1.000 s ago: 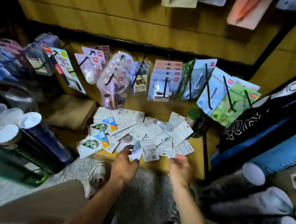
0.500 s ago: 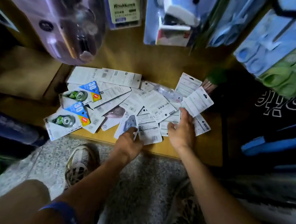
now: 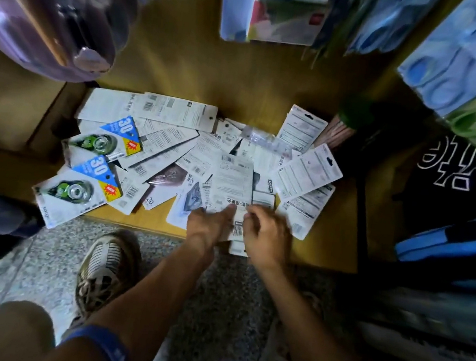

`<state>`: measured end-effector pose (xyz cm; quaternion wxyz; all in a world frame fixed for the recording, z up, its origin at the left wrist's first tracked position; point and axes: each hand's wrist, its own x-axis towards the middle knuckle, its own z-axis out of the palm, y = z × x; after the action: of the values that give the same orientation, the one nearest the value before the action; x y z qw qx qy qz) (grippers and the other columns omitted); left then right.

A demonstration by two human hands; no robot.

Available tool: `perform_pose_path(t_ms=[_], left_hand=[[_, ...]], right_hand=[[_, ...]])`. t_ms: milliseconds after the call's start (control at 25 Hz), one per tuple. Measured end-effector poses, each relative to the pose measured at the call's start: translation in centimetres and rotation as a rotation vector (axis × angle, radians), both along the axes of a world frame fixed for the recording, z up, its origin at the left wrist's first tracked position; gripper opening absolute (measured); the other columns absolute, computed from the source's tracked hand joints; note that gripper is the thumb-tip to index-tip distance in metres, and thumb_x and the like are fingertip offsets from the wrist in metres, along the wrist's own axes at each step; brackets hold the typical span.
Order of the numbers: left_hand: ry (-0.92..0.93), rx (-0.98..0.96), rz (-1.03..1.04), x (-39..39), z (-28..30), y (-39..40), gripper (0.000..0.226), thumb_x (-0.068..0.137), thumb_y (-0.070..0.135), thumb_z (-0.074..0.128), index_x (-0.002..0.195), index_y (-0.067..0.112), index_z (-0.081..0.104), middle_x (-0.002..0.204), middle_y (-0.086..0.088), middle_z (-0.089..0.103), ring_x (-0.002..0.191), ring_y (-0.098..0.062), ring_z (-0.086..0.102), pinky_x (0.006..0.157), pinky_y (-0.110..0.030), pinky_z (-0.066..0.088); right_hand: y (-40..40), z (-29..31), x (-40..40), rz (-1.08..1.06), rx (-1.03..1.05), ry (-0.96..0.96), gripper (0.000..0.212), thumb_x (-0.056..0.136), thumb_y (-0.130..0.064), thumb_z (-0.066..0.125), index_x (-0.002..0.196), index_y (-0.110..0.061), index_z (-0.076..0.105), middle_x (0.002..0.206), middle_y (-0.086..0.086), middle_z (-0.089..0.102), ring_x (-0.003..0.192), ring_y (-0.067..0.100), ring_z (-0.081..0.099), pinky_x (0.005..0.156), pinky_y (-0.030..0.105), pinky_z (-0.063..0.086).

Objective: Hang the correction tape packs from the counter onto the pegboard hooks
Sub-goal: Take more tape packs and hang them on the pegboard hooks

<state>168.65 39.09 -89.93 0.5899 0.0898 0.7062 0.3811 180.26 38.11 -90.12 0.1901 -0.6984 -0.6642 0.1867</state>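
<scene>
While gripping packs [image 3: 231,184], both hands.

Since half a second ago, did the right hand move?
Yes. The right hand slid toward the left hand, away from the tilted white packs at the pile's right edge, and now both grip one barcode-side pack near the counter front.

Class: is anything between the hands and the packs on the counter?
No. Both hands, left and right, already touch a face-down pack atop the pile on the counter; nothing lies between them.
</scene>
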Motion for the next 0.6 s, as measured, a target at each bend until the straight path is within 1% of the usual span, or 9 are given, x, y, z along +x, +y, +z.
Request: perform_pose_path(t_ms=[40,120,200,280,360,440,480,520,600], left_hand=[[-0.006,-0.016,0.001,0.1,-0.1,-0.1,0.036,0.079,0.017,0.082,0.108,0.002,0.067,0.102,-0.015,0.075,0.085,-0.026,0.072,0.087,-0.050,0.058],[-0.047,-0.019,0.007,-0.1,-0.6,-0.4,0.035,0.078,0.010,0.082,0.109,0.002,0.068,0.108,-0.016,0.074,0.094,-0.030,0.072,0.092,-0.051,0.056],[-0.066,0.004,0.012,-0.2,-1.1,-1.0,0.032,0.077,0.006,0.082,0.105,0.006,0.068,0.104,-0.013,0.076,0.089,-0.030,0.074,0.084,-0.049,0.059],[-0.087,0.029,0.020,0.0,-1.1,-1.6,0.028,0.077,0.004,0.081,0.101,0.009,0.068,0.094,-0.008,0.078,0.077,-0.024,0.076,0.070,-0.040,0.063],[-0.117,0.029,0.003,0.4,-1.0,-1.9,0.029,0.079,0.004,0.080,0.104,0.006,0.067,0.097,-0.011,0.077,0.082,-0.025,0.075,0.077,-0.043,0.062],[-0.145,0.019,-0.043,0.8,-0.7,-2.0,0.032,0.082,0.005,0.078,0.111,0.003,0.066,0.104,-0.015,0.075,0.092,-0.031,0.073,0.087,-0.051,0.058],[-0.167,0.014,-0.072,1.0,-0.5,-2.0,0.032,0.083,0.008,0.077,0.114,0.004,0.066,0.104,-0.014,0.075,0.093,-0.031,0.073,0.087,-0.051,0.058],[-0.189,0.013,-0.094,1.3,-0.5,-2.1,0.032,0.084,0.010,0.076,0.114,0.006,0.066,0.103,-0.013,0.076,0.091,-0.028,0.074,0.083,-0.047,0.060],[-0.198,0.027,-0.105,1.9,0.1,-2.5,0.029,0.084,0.012,0.077,0.110,0.011,0.065,0.093,-0.006,0.077,0.078,-0.018,0.075,0.064,-0.031,0.061]], right_hand=[[0.4,0.2,0.3,-0.129,0.013,0.029,0.029,0.087,-0.025,0.058,0.115,-0.020,0.066,0.118,0.005,0.065,0.110,0.032,0.056,0.091,0.042,0.045],[1.6,0.5,1.6,-0.464,-0.078,0.062,0.042,0.086,-0.029,0.062,0.126,-0.019,0.055,0.133,0.008,0.053,0.119,0.034,0.048,0.095,0.045,0.043],[2.4,0.4,3.2,-0.703,-0.235,0.109,0.056,0.084,-0.036,0.065,0.133,-0.018,0.045,0.141,0.012,0.044,0.127,0.037,0.042,0.098,0.046,0.040],[2.8,0.0,4.4,-0.735,-0.320,0.104,0.067,0.081,-0.040,0.068,0.137,-0.016,0.041,0.143,0.014,0.043,0.128,0.039,0.041,0.100,0.047,0.038],[3.0,-0.3,5.1,-0.704,-0.337,0.101,0.067,0.078,-0.039,0.070,0.136,-0.018,0.044,0.140,0.015,0.046,0.124,0.040,0.043,0.100,0.046,0.039],[2.8,-0.8,4.9,-0.646,-0.305,0.160,0.055,0.078,-0.033,0.070,0.126,-0.018,0.051,0.130,0.014,0.053,0.118,0.040,0.048,0.096,0.044,0.042],[2.3,-1.0,4.4,-0.606,-0.277,0.193,0.044,0.080,-0.028,0.068,0.119,-0.015,0.055,0.124,0.014,0.057,0.114,0.039,0.052,0.093,0.043,0.045],[1.6,-1.3,3.9,-0.582,-0.241,0.232,0.034,0.083,-0.024,0.065,0.114,-0.012,0.058,0.119,0.016,0.061,0.112,0.038,0.055,0.091,0.043,0.047],[-0.2,-1.5,2.6,-0.635,-0.206,0.379,0.025,0.089,-0.016,0.058,0.112,-0.007,0.063,0.116,0.019,0.067,0.109,0.037,0.061,0.091,0.041,0.050]])
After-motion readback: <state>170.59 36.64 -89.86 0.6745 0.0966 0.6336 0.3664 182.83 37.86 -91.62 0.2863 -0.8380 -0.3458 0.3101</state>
